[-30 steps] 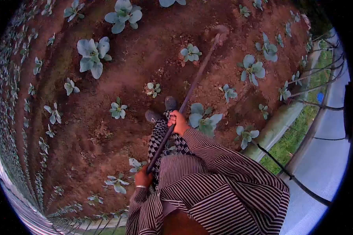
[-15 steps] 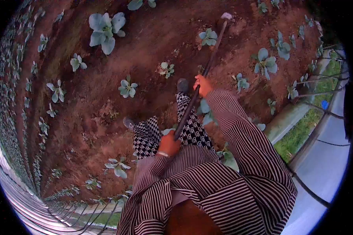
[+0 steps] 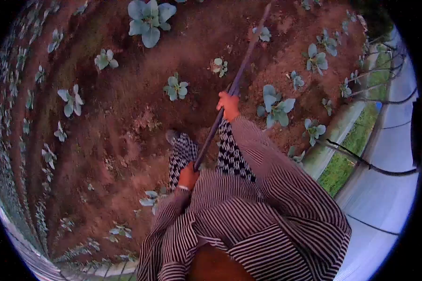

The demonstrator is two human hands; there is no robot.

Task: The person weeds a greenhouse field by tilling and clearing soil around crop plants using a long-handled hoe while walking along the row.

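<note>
My right hand (image 3: 228,105) is wrapped round the middle of a long, dark hoe handle (image 3: 248,58). Lower down, my left hand (image 3: 188,177) grips the same handle near its end, close to my waist. The handle slants up and to the right across the soil, and the hoe's head is out of view past the top edge. Beside the handle grow a small leafy plant, like a young cabbage (image 3: 263,34), and a larger one (image 3: 276,107) right of my right hand. Another cabbage plant (image 3: 175,88) stands to the left.
Brown soil (image 3: 126,93) stretches around me, with rows of young plants at the left. One big plant (image 3: 151,21) is at the top. Along the right run a pale border (image 3: 344,140), a grass strip (image 3: 340,175), dark curved pipes (image 3: 389,172) and whitish sheeting (image 3: 384,201).
The view has shifted, and plants appear farther right on the left side. The hoe's pale head, seen earlier near the top, has left the frame. Both hands keep their grip.
</note>
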